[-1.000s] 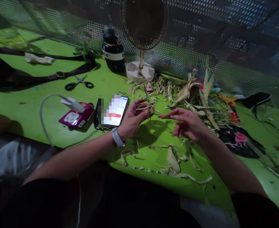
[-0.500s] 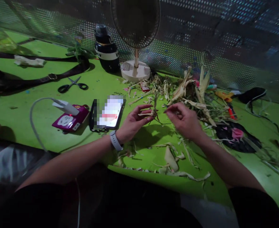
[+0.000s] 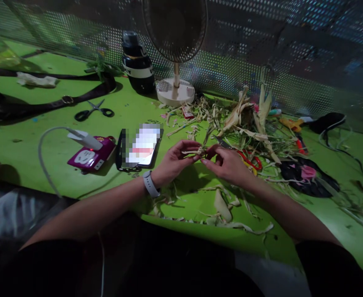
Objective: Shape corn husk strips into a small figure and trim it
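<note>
Between the fingers of my left hand is a small knotted piece of dried corn husk, with strips sticking out of it. My right hand is closed, its thumb and fingertips pinching at the right side of that same piece. Exactly what strand lies under the right fingertips is hidden. Just behind the right hand lies a cutting tool with red handles, its dark metal end pointing up and left. Loose husk scraps lie on the green table below the hands.
A heap of husks spreads behind the hands, in front of a fan and a dark bottle. At left are a phone, a purple power socket with a cable, and black scissors. A black plate-like piece lies right.
My right hand has moved left and slightly down to meet the husk piece in my left hand. The red-handled tool now shows behind it. My left hand has stayed nearly still.
</note>
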Motion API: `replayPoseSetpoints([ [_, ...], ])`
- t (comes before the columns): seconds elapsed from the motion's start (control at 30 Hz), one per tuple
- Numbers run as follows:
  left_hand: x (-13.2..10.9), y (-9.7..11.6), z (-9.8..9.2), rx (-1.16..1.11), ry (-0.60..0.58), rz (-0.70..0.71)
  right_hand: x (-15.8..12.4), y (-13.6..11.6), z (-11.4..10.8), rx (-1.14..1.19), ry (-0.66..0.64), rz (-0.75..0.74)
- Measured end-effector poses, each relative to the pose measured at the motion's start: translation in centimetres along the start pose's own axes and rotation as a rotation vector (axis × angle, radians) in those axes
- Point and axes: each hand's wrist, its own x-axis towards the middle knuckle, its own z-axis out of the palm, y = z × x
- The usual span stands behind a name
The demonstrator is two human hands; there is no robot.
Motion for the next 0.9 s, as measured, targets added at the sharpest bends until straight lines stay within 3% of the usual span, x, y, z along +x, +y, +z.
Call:
replayPoseSetpoints([
  [0.23, 0.0, -0.1, -0.1, -0.012, 0.001, -0.028, 0.5, 0.5, -0.4, 0.148, -0.054, 0.043],
  [0.3, 0.1, 0.2, 0.0, -0.086, 0.025, -0.047, 0.6, 0.6, -0.2, 0.242, -0.076, 0.129],
  [0.47, 0.3, 0.8, -0.3, -0.255, 0.043, -0.128, 0.3, 0.9, 1.1, 0.593, -0.374, 0.379],
  [0.57, 0.4, 0.7, -0.5, -0.259, 0.042, -0.174, 0.0, 0.9, 1.7, 0.481, -0.279, 0.312],
  [0.77, 0.2, 0.2, 0.0, -0.170, 0.094, -0.156, -0.5, 0.6, 1.8, -0.223, 0.098, -0.015],
  [0.83, 0.1, 0.1, 0.2, -0.146, 0.096, -0.153, -0.6, 0.6, 1.7, -0.275, 0.106, -0.045],
  [0.9, 0.0, 0.1, 0.3, -0.134, 0.106, -0.150, -0.6, 0.5, 1.4, -0.159, 0.053, -0.013],
])
